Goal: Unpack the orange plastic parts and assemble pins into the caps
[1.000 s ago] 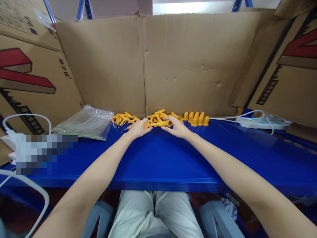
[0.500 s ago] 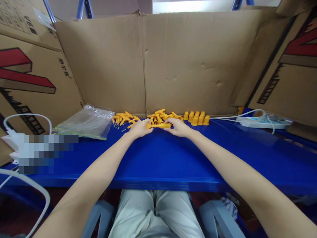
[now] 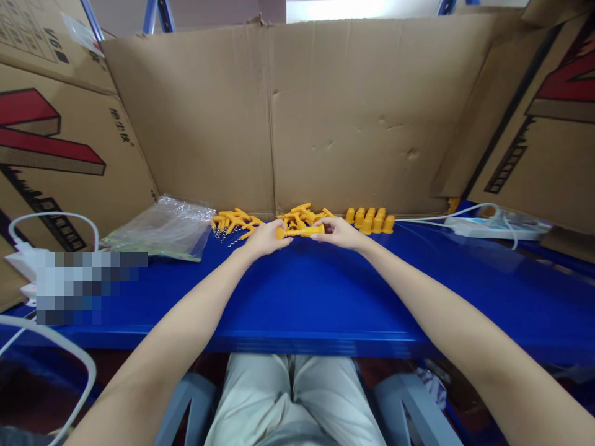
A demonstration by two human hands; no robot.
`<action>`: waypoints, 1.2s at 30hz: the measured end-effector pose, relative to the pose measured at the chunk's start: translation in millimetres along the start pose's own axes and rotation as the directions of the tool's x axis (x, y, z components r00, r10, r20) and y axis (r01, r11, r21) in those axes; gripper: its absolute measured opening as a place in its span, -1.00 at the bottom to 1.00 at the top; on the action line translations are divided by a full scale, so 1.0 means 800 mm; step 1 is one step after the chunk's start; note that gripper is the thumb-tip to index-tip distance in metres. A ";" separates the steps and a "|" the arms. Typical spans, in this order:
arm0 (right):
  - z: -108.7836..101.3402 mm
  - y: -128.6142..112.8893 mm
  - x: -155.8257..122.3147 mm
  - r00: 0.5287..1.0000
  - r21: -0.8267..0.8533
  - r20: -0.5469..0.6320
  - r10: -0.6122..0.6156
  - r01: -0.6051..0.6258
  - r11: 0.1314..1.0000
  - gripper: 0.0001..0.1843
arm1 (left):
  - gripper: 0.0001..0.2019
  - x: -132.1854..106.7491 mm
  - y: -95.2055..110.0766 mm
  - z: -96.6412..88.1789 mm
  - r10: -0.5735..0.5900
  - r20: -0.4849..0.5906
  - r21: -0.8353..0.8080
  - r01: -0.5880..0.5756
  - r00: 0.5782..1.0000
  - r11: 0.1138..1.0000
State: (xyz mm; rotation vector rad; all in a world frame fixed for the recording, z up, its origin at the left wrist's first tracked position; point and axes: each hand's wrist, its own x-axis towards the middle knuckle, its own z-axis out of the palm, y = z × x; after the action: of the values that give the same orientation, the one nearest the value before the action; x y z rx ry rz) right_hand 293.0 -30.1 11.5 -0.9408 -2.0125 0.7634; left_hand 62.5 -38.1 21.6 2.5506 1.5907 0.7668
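Note:
Both hands hold one slim yellow plastic corkscrew part level, just above the blue tabletop. My left hand is closed around its left end, near a rounded yellow tip. My right hand pinches its right end between thumb and fingers. Right behind the hands lies a heap of yellow plastic pieces. To the left are several yellow T-shaped handles with metal spirals. Beyond my right hand, yellow cup-shaped caps stand in rows. Fingers hide both ends of the held part.
A clear plastic bag lies left on the blue table. Cardboard panels wall in the back and sides. A white power strip with cables sits at right. A white charger and cable are at left, beside a blurred patch.
The held part has shifted slightly right and a little up along with my left hand. My right fingers have changed their hold on its right end, leaving more of that end showing.

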 end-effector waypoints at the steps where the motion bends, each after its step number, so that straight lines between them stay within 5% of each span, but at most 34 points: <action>1: 0.003 -0.001 0.000 0.999 0.037 -0.029 -0.015 0.016 0.999 -0.57 | -0.68 0.000 0.000 0.000 -0.006 0.004 -0.038 0.006 1.000 0.999; 8: 0.015 -0.007 -0.002 0.993 0.047 -0.120 0.015 -0.009 0.999 -0.55 | -0.70 -0.001 0.001 0.001 -0.016 0.020 -0.058 0.018 1.000 0.998; 19: 0.021 -0.009 -0.001 0.944 0.295 -0.036 0.327 -0.302 0.906 -0.60 | -0.67 0.000 -0.002 0.003 0.012 0.020 0.011 -0.012 1.000 1.000; 22: 0.019 -0.005 -0.002 0.969 0.177 -0.051 0.240 -0.227 0.958 -0.57 | -0.67 0.001 -0.004 0.005 0.017 0.018 0.029 -0.017 1.000 0.999; 25: 0.016 0.000 -0.004 0.995 -0.091 -0.101 0.006 -0.015 0.996 -0.55 | -0.69 0.002 -0.006 0.006 0.020 0.005 0.027 -0.020 1.000 0.999; 29: 0.014 0.001 -0.005 0.969 -0.382 -0.094 -0.227 0.175 0.907 -0.59 | -0.73 0.002 -0.007 0.006 0.022 -0.006 -0.021 -0.022 1.000 1.000; 36: 0.014 -0.003 -0.003 0.994 -0.305 -0.083 -0.071 0.042 0.951 -0.56 | -0.71 0.003 -0.007 0.006 0.009 0.003 -0.032 -0.009 1.000 0.999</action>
State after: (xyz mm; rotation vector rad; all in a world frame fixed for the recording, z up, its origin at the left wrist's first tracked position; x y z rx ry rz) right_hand 284.0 -35.6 6.9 -1.0650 -2.1003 0.3753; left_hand 60.5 -32.6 16.8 2.5374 1.5544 0.7822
